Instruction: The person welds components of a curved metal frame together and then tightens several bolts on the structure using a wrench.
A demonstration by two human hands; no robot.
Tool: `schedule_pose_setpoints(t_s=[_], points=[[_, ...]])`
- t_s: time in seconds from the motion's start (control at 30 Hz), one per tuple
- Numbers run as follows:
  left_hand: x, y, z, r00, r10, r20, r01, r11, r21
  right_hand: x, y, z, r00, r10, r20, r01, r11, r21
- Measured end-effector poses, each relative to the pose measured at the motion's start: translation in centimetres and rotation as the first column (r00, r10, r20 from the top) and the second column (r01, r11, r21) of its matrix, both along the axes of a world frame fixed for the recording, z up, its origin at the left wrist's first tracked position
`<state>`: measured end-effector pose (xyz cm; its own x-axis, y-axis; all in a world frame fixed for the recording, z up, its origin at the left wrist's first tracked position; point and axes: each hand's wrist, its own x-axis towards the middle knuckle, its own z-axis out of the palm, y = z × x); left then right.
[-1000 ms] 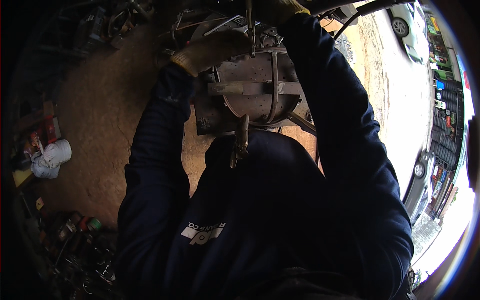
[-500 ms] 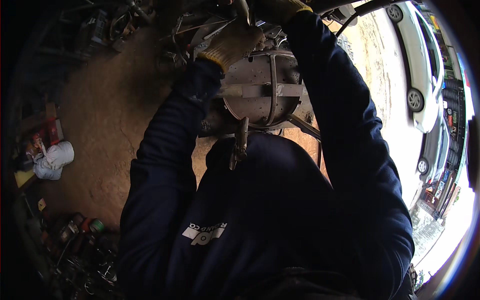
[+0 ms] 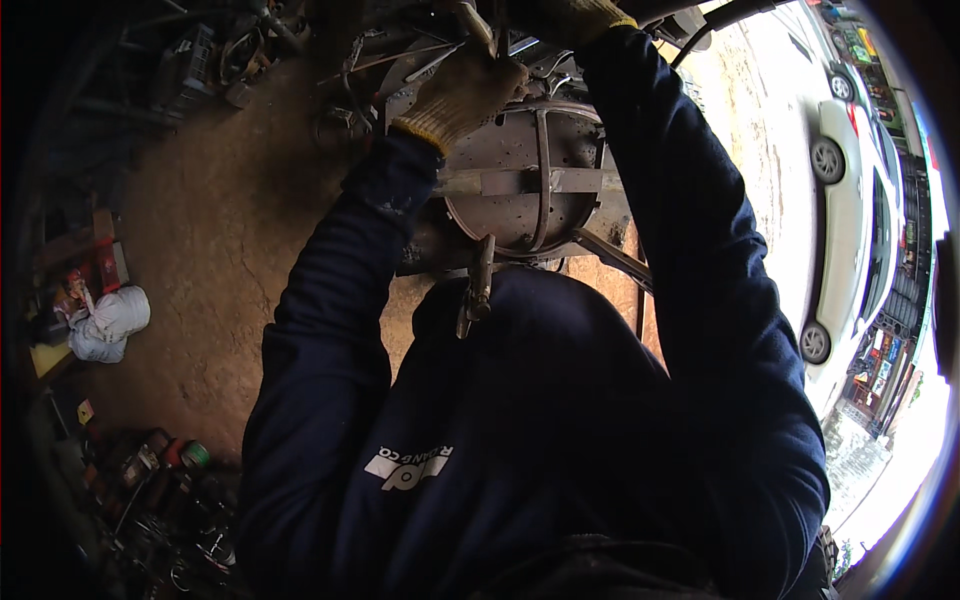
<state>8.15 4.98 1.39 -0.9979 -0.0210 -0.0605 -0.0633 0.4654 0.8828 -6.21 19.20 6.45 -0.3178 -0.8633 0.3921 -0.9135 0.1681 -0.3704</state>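
Note:
My left hand [image 3: 462, 95], in a pale knitted work glove with a yellow cuff, is closed round a pale, stick-like handle [image 3: 478, 28] near the top edge. The handle's far end is cut off, so its kind cannot be told. Just below that hand lies a round metal plate [image 3: 515, 215] with flat bars crossing over it. My right hand [image 3: 580, 18], gloved alike, reaches to the top edge over dark metal parts; its fingers are hidden in shadow. A short metal bar [image 3: 481, 280] juts from the metalwork toward my body.
Brown bare ground [image 3: 220, 240] spreads to the left. A white cloth bundle [image 3: 115, 320] lies beside a red object [image 3: 106, 262]. Dark tools and parts [image 3: 170, 500] pile at lower left, and a crate [image 3: 188, 62] stands at upper left. Outside on the right is a white car [image 3: 850, 220].
My left hand has shifted very slightly, still round the handle. My right arm has moved a little to the right. Outside, the cars on the right have changed position.

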Motion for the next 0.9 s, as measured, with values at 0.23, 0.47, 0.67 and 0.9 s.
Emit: schedule_pose_setpoints(t_s=[0.23,0.47,0.67,0.9], points=[[0.1,0.2,-0.4,0.999,-0.023,-0.026,0.026,0.992,0.122,1.1,0.4,0.1,0.964,-0.057,0.261,0.065,0.998,-0.023],[0.5,0.4,1.8,0.999,-0.03,0.043,0.03,1.0,0.008,-0.6,0.9,-2.0,0.986,-0.075,0.147,0.095,0.986,-0.135],[0.4,0.2,1.1,0.999,-0.033,-0.004,0.034,0.998,0.047,0.0,0.3,-1.7,0.995,-0.1,-0.014,0.099,0.993,-0.061],[-0.1,0.4,-1.3,0.902,-0.085,-0.424,-0.026,0.968,-0.25,1.0,-0.3,-1.0,0.941,-0.108,0.32,0.134,0.989,-0.062]])
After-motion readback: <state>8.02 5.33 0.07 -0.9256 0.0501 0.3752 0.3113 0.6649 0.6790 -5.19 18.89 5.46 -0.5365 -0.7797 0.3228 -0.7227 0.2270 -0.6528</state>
